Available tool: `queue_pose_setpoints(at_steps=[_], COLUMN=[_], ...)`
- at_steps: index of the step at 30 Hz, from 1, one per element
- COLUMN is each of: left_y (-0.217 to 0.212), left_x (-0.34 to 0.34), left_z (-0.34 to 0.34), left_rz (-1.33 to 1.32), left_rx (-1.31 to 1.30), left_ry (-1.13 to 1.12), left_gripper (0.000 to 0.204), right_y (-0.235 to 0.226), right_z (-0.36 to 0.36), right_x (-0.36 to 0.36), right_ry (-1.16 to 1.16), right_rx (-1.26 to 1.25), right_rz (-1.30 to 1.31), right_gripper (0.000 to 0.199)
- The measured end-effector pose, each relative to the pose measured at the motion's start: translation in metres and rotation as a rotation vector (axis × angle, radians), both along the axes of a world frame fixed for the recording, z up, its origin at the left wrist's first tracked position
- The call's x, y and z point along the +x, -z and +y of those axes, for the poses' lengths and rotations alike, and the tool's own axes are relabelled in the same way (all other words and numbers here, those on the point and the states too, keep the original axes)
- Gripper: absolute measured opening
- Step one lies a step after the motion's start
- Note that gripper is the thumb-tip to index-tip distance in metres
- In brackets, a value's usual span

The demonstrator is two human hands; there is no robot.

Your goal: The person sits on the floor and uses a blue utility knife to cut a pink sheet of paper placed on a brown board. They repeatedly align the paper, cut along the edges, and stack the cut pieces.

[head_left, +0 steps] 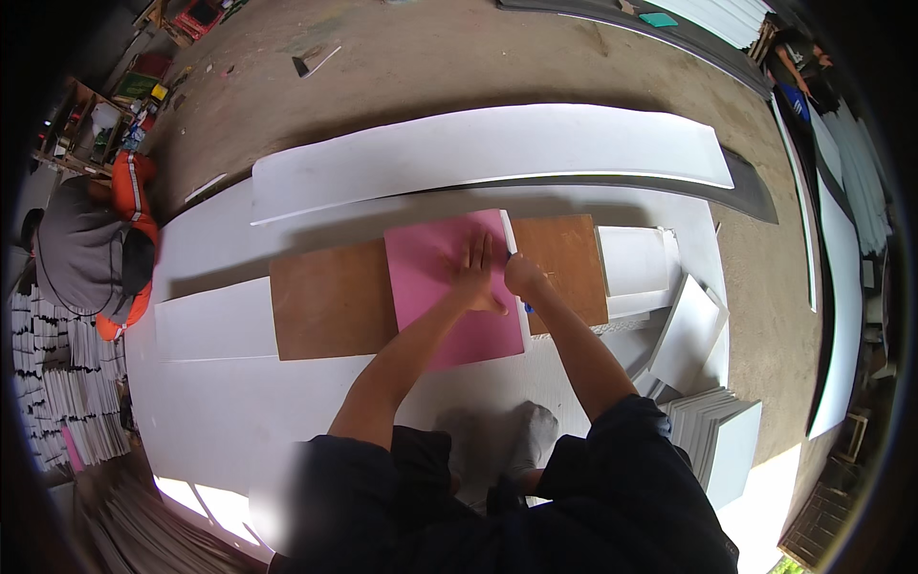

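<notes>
Bright, even daylight fills the scene. White sheets (pixel 478 153) beyond the left hand (pixel 475 273) glare slightly and cast soft shadows. Fisheye distortion bends straight edges, and the rim darkens to black.

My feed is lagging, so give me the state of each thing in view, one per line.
Pink sheet: flat on the brown board, pinned by a hand.
Brown board: flat on white sheets, partly covered.
Left hand: fingers spread, pressing the pink sheet.
Right hand: closed on a small blue tool at the pink sheet's right edge.
Long white panel: lying flat beyond the board.
White stack: piled at right.
</notes>
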State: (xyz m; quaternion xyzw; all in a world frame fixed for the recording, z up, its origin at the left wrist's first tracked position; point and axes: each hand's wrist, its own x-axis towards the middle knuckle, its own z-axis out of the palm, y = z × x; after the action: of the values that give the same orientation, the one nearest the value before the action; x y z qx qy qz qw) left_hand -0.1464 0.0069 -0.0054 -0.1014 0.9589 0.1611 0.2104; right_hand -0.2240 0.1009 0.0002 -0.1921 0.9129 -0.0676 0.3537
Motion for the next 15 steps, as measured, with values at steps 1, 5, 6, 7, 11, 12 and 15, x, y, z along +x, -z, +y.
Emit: queue_pose_setpoints(at_steps=[1,5,6,7,11,12,15], left_y=[0.001,0.001,-0.001,-0.006,-0.018,-0.015,-0.014], left_x=[0.001,0.007,0.007,0.007,0.006,0.005,0.006], left_z=[-0.001,0.0,0.001,0.002,0.005,0.005,0.001], left_rz=[0.003,0.094,0.073,0.052,0.038,0.033,0.007], left_rx=[0.009,-0.077,-0.084,-0.091,-0.08,-0.087,-0.106], left_ry=[-0.014,-0.03,-0.027,-0.022,-0.016,-0.008,-0.005], left_gripper=[0.14,0.14,0.141,0.141,0.142,0.142,0.142], right_y=[-0.003,-0.022,-0.022,-0.022,-0.012,-0.01,-0.014], right_z=[0.005,0.035,0.042,0.048,0.068,0.074,0.082], right_x=[0.007,0.051,0.057,0.063,0.081,0.085,0.097], right_ry=[0.008,-0.073,-0.046,-0.017,0.086,0.072,0.039], right_rx=[-0.001,-0.078,-0.086,-0.094,-0.147,-0.113,-0.047], right_rz=[-0.028,0.116,0.088,0.06,0.008,-0.011,-0.065], right_gripper=[0.035,0.023,0.022,0.021,0.02,0.02,0.02])
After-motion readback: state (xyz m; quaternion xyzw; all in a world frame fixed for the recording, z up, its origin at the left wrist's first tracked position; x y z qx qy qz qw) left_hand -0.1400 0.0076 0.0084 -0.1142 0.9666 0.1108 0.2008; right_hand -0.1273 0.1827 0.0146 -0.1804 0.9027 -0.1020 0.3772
